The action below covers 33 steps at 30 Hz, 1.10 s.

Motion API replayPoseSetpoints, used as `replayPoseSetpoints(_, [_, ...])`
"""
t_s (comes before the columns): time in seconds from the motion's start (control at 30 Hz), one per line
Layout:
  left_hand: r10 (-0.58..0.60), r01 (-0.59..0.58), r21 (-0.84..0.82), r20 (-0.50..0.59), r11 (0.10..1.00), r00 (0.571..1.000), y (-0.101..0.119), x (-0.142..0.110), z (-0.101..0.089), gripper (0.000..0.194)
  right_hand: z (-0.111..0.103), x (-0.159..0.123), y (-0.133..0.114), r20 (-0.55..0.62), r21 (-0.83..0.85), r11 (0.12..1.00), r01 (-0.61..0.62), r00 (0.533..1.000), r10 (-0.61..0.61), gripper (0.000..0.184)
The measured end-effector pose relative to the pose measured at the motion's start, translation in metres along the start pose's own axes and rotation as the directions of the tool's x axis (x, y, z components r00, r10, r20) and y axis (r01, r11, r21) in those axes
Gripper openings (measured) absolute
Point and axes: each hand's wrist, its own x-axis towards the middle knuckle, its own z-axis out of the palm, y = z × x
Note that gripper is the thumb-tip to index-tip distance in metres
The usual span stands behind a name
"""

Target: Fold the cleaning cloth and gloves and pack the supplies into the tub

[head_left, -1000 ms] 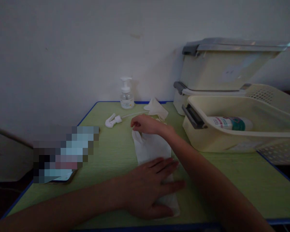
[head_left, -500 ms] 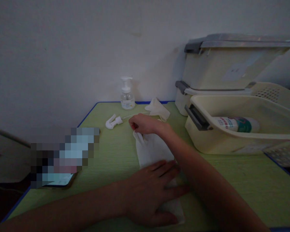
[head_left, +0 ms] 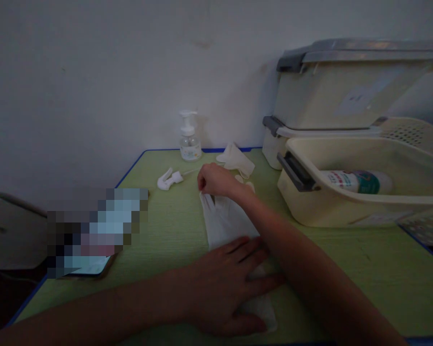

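Glove (head_left: 229, 223) likely light, limp, best pinched at edges: right hand (head_left: 218, 180) grips far-left corner; left hand (head_left: 227, 288) spread over near end.

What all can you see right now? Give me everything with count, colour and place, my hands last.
front glove: one, seemingly a glove, white, on the table
crumpled piece: one, off-white, back of table
spray nozzle: one, white, thin tube attached, left of right hand
pump bottle: one, clear with white pump, back edge
phone: one, pale lit screen, left side
open bin: one, cream, grey handle, right side
bottle: one, white and green, lying in open bin
boxes: two, cream, stacked, back right
perforated panel: cream, behind open bin
table: one, green, blue edge
wall: one, greyish, behind
left hand: one, bare, flat on front glove
right hand: one, bare, pinching front glove's far left corner
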Motion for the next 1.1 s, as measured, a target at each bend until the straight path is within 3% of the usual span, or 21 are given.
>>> replayPoseSetpoints(0.3, [-0.006,0.006,0.019,-0.028,1.0,1.0,0.002,-0.0005,0.0012,0.062,0.0079,0.0013,0.0036,-0.068,0.04,0.998,-0.052,0.996,0.055,0.017])
replayPoseSetpoints(0.53, [0.005,-0.005,0.018,-0.029,1.0,1.0,0.0004,-0.0012,-0.0009,0.059,0.0089,0.0024,0.0055,-0.045,0.033,0.999,-0.026,0.999,0.027,0.016])
replayPoseSetpoints(0.77, [0.002,-0.001,0.022,-0.036,1.0,0.999,0.0,-0.0016,0.0007,0.06,0.007,0.0,0.0034,-0.03,-0.019,0.995,0.099,0.995,-0.099,0.021])
replayPoseSetpoints(1.1, [-0.003,0.005,0.037,-0.034,0.999,0.999,0.0016,-0.0014,-0.0013,0.06,0.0017,0.0012,0.0071,0.109,0.01,0.955,0.296,0.949,-0.295,0.02])
